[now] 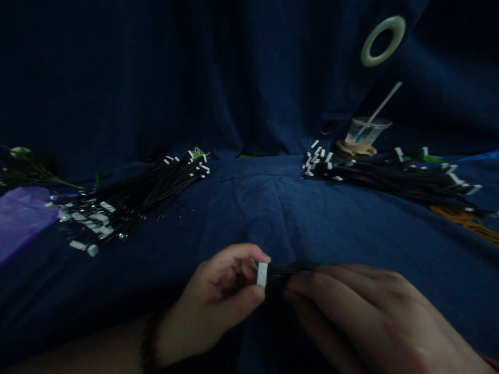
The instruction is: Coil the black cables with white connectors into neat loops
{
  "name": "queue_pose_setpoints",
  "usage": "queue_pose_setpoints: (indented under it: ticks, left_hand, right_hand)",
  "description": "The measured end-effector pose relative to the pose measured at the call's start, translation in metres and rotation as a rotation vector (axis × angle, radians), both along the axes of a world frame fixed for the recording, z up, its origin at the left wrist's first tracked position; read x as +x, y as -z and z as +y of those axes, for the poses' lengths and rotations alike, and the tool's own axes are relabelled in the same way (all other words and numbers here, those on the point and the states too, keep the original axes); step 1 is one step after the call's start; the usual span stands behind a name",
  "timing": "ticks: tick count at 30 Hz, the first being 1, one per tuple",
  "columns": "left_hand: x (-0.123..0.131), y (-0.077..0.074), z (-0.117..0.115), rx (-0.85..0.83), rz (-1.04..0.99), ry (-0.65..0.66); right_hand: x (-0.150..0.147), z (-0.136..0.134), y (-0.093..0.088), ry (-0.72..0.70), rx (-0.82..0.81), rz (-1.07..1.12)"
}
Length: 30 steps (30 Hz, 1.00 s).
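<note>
Wires, thin and black, run as a small bundle [290, 269] between the two hands low in the middle of the view, just above the blue cloth [265, 208] that covers the desk. The left hand [218, 301] pinches a small white connector [262, 275] at the bundle's end, thumb below and forefinger above, grip clamped on it. The right hand [362, 317] lies over the wires just beside the connector, fingers curled down on the bundle; how tightly they close on it is hidden, so I cannot tell the state of that grip.

Judging from how things lie, the work is somewhere in the middle: a large heap of the same wires with white ends [125, 200] sits to the left, and another heap [393, 174] lies to the right, well apart from each other. Which heap is finished and which is waiting cannot be told.

Between the heaps the cloth lies bare, giving the hands open room ahead and to both sides. Farther off on the right stand a plastic cup [364, 132] with a straw [380, 109], near the right heap's far end. A purple sheet [19, 215] lies at the left edge, touching that heap. The cloth rises behind like a wall, with a white ring [382, 40] in it.
</note>
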<state>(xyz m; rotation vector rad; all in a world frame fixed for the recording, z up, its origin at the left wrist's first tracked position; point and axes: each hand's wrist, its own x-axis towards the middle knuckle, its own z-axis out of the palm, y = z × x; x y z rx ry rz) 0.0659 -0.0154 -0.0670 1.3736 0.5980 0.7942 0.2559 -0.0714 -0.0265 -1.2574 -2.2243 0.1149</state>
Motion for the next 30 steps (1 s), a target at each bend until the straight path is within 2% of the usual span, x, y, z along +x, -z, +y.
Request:
queue_pose_setpoints:
  ticks: [9,19,25,30]
  left_hand:
    - [0.0044,-0.0013,0.0008,-0.063,0.055,0.006]
    - [0.0051,0.0012,0.0036,-0.088,0.065,0.022]
    - [0.0051,-0.0005,0.0029,-0.112,0.049,0.046]
    - [0.0082,0.0014,0.0061,-0.147,0.002,0.025]
  right_hand:
    - [-0.0057,0.0015,0.0021,-0.009,0.026,0.015]
    - [-0.0026,0.0004,0.0034,-0.007,-0.036,0.011]
    - [-0.006,0.0034,0.0073,-0.042,0.013,-0.001]
    - [-0.0023,0.0037,0.0041,-0.005,0.075,-0.052]
